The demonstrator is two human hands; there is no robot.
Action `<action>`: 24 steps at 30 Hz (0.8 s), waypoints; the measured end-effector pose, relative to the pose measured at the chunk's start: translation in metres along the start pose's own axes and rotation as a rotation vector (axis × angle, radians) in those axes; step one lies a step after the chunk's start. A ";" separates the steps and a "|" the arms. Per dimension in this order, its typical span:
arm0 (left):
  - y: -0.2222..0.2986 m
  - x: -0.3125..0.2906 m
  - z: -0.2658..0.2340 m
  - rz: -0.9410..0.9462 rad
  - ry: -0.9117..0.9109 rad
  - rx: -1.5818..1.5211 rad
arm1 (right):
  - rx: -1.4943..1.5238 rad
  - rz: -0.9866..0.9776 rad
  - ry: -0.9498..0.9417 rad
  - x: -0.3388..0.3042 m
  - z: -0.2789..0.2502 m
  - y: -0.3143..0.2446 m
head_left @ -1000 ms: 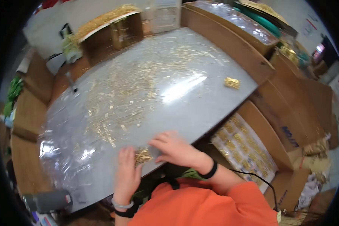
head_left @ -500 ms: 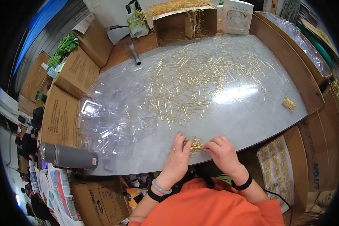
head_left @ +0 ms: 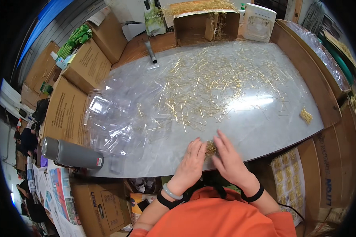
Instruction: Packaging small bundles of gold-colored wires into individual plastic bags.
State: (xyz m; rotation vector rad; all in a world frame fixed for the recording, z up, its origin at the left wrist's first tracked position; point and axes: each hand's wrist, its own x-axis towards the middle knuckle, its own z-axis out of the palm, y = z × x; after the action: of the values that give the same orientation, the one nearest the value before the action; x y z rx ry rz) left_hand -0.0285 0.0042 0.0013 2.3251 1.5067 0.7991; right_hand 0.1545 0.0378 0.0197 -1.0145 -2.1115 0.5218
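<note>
A small bundle of gold wire hooks [head_left: 211, 148] lies near the table's front edge, between my two hands. My left hand [head_left: 190, 161] rests against its left side, fingers stretched forward and close together. On the other side, my right hand [head_left: 229, 160] has its fingers extended and slightly apart, beside the bundle. The hands partly cover the bundle's sides. Ahead of them, many loose gold wire hooks [head_left: 209, 85] are scattered over the grey tabletop [head_left: 261, 138]. Another gold bundle [head_left: 305, 116] sits at the table's right edge.
Clear plastic trays [head_left: 118, 114] pile up on the left, with a grey bottle [head_left: 73, 153] in front. Cardboard boxes [head_left: 65, 110] line the left side. An open carton [head_left: 192, 29] and a white fan [head_left: 259, 22] stand at the back. A filled tray [head_left: 288, 179] sits lower right.
My right hand has gone from pinching at the bundle's right end to fingers stretched out beside it. My left fingers have straightened. The view has shifted slightly.
</note>
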 end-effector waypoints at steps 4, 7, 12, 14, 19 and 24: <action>-0.007 -0.002 -0.001 -0.040 0.018 -0.259 | -0.136 -0.159 -0.170 0.004 0.005 -0.001; -0.012 -0.001 -0.005 -0.067 0.053 -0.423 | -0.191 -0.172 -0.131 0.002 0.014 0.003; -0.007 -0.014 -0.032 -0.133 0.103 -0.202 | -0.231 -0.186 -0.074 0.000 0.012 0.002; -0.007 -0.028 -0.037 -0.166 0.144 0.028 | -0.235 -0.170 -0.099 -0.003 0.010 0.002; -0.001 -0.040 -0.028 -0.161 0.324 0.029 | -0.263 -0.162 -0.106 -0.003 0.009 -0.001; -0.001 -0.031 -0.018 -0.152 0.327 0.037 | -0.235 -0.132 -0.125 -0.002 0.003 -0.009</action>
State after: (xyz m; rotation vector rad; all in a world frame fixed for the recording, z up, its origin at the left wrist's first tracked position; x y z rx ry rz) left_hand -0.0489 -0.0246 0.0066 2.1487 1.8172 1.1621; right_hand 0.1486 0.0311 0.0223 -0.9825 -2.3750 0.2829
